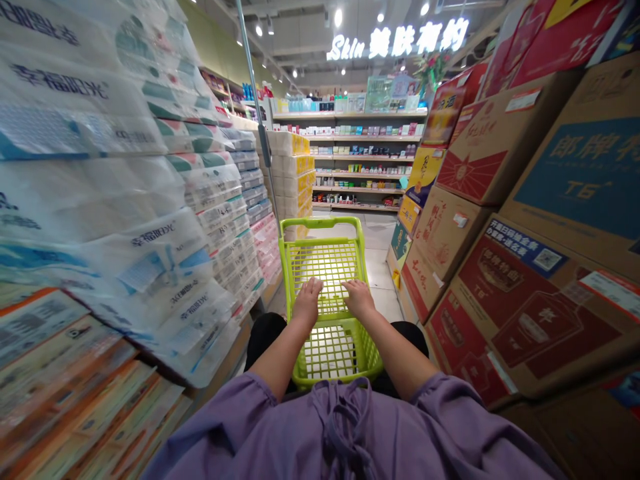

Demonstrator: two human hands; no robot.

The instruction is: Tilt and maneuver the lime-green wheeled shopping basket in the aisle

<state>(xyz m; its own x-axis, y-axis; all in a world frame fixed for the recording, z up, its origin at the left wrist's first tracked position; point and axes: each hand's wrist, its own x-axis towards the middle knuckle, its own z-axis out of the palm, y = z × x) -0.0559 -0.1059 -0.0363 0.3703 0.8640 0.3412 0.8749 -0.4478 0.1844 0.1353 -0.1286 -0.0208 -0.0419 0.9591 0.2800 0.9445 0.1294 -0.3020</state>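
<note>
A lime-green plastic shopping basket with mesh walls stands low between my knees, a raised frame with a handle bar at its far end. Through its mesh the pale floor shows, and I see no goods inside. My left hand is over the basket's left half, fingers stretched forward and slightly apart. Over the right half is my right hand, its fingers extended toward the middle. Neither hand holds anything that I can see. Whether the palms touch the mesh cannot be made out.
Wrapped tissue packs are stacked high on the left, close by. Cardboard cartons form a wall on the right. A thin metal pole rises at left. The tiled aisle leads to shelves of small boxed goods.
</note>
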